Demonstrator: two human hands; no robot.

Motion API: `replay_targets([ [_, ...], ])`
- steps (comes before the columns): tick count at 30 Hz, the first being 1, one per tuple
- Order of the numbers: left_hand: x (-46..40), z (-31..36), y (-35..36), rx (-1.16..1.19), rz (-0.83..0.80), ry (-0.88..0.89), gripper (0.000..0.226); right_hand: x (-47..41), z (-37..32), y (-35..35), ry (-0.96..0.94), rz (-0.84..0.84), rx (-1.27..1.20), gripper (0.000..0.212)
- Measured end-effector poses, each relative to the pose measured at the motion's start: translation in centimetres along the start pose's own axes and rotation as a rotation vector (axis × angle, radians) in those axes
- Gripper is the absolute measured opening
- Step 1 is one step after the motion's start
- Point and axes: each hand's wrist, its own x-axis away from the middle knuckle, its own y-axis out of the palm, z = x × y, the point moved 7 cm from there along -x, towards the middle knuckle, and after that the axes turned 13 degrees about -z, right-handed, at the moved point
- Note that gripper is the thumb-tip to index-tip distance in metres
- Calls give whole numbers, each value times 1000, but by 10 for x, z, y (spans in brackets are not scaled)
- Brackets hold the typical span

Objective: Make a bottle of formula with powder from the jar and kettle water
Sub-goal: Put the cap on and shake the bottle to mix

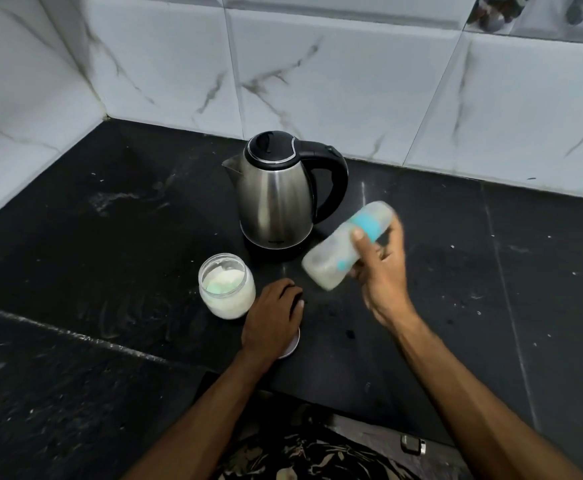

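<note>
My right hand [382, 271] grips a clear baby bottle [335, 251] with a teal collar, held tilted above the counter, its capped top up to the right; the bottle is blurred and milky inside. A steel kettle [276, 199] with a black lid and handle stands behind it, spout to the left. An open glass jar [226, 285] of white powder, with a pale green scoop in it, stands left of my left hand [271, 320]. That hand rests flat on the counter over a white round lid [292, 346].
The black stone counter [110, 237] runs into a corner of white marble-look wall tiles [317, 71]. A raised ledge crosses at the front left. The counter's front edge lies near my body, with a small metal fitting [413, 445] below it.
</note>
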Motion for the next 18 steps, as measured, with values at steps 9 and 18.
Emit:
replay_targets([
  [9, 0, 1, 0, -16, 20, 22, 32, -1, -4, -6, -28, 78, -45, 61],
  [18, 1, -1, 0, 18, -7, -18, 31, 2, -6, 0, 1, 15, 32, 67],
])
